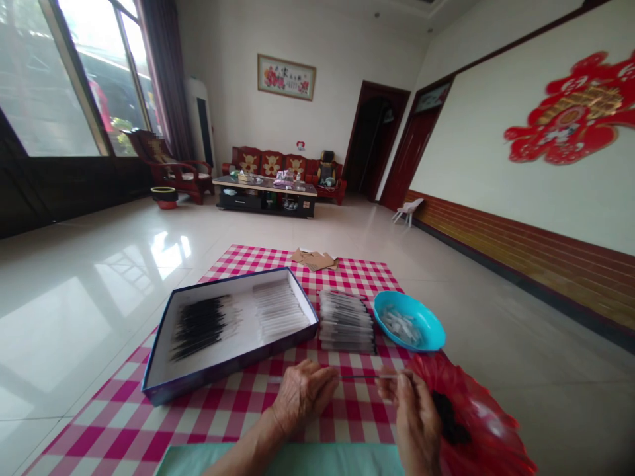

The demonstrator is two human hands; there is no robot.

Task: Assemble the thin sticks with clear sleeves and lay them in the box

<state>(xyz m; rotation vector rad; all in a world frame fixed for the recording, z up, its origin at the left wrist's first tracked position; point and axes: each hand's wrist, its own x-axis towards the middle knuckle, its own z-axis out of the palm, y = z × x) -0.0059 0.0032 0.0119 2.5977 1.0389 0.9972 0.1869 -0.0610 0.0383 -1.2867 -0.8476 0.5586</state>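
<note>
Pen-like rod (360, 377) is held level between the two hands in the head view, above a checked tablecloth (198, 418). Its left part is gripped by the curled fingers of the left hand (306, 391); its right end is pinched by the right hand (414, 410), where the exact grip is blurred. Should the grips be pulled out of line, the thin rod could be bent or dropped; were the right hand swung forward, the blue bowl (431, 327) beyond it might be knocked and its clear pieces (398, 325) spilled. Ahead of the left hand, a box (223, 367) is placed; beyond the gap between the hands, pens (346, 322) are stacked. Red plastic (489, 410) is spread right of the right hand. Far ahead of both, glossy floor tiles (124, 277) and a wooden sofa (238, 153) are seen.
</note>
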